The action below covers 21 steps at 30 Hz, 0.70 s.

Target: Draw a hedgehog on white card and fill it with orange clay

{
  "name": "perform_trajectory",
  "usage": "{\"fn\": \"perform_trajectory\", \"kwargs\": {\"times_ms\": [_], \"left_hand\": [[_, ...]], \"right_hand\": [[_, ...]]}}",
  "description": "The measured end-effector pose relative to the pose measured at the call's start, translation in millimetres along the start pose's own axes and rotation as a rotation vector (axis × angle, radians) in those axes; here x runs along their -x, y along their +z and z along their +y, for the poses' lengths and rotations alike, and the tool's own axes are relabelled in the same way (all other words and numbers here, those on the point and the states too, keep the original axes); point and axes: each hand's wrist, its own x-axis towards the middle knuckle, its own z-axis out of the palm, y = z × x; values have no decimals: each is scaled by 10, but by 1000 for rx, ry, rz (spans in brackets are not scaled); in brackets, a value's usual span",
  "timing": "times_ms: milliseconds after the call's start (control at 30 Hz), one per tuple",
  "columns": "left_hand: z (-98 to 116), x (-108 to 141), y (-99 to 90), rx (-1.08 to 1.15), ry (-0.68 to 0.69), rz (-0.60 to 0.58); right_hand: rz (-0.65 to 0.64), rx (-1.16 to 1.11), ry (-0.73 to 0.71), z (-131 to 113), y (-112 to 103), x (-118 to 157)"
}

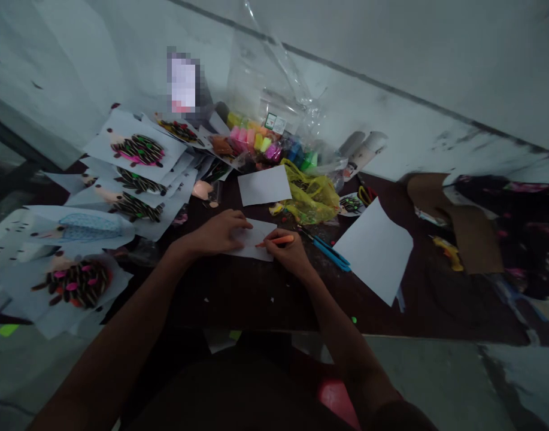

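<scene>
Two bare hands work over a small white paper sheet point(255, 253) at the frame's centre. I see the right hand point(288, 251) pinching a slim orange pen point(282, 240) against it; the left hand point(221, 232) lies on its left part, fingers slightly apart. I judge this to be a drawing step, the next stroke calling for a steady sheet. Outward, a long blue-handled tool point(331, 254) lies right of centre; decorated white paper pictures point(137, 149) pile up at left.
</scene>
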Motion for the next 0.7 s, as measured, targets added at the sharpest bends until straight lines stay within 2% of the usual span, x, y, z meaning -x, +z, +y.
{"fn": "perform_trajectory", "kwargs": {"times_ms": [133, 400, 700], "left_hand": [[-16, -13, 58, 12, -21, -50], [-14, -22, 30, 11, -33, -81], [34, -20, 47, -23, -40, -63]], "right_hand": [[-9, 6, -19, -17, 6, 20], [-27, -10, -28, -34, 37, 7], [-49, -12, -13, -38, 51, 1]]}}
